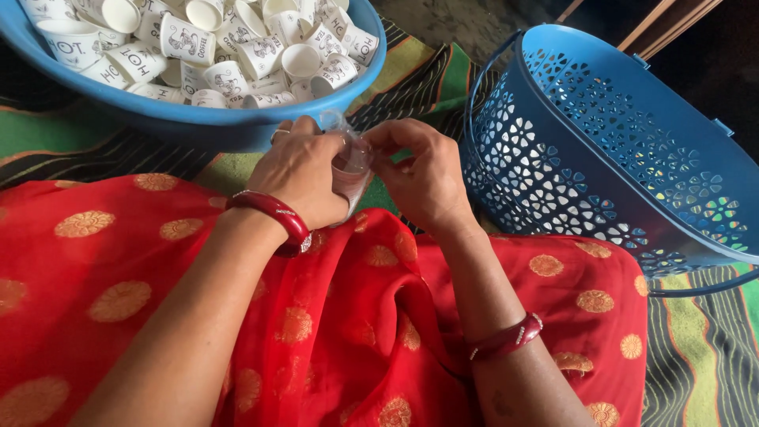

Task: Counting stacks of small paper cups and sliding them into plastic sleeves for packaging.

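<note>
Head view. The left hand [303, 174] and the right hand [423, 178] are meeting above the lap, over the upper edge of the red cloth with gold round motifs [332, 332]. Both hands are closing narrowly on a small clear plastic bag [349, 162]: the left hand's fingers are pinching its left side, and the right hand's fingertips [378, 141] are gripping its upper right edge. The bag is hanging between the two hands, just below the rim of the large round blue plastic tub [237, 122]. What the bag contains cannot be told.

The tub is sitting at the upper left of the striped green, black and orange mat [696, 356] and is holding a heap of small white printed paper cups [229, 47], lying on their sides at mixed angles. A blue perforated plastic basket with a flower-pattern wall [601, 150] is lying tilted at the right edge of the mat, just beside the right hand and not touching it. Each wrist is wearing a red bangle with silver trim [273, 213].
</note>
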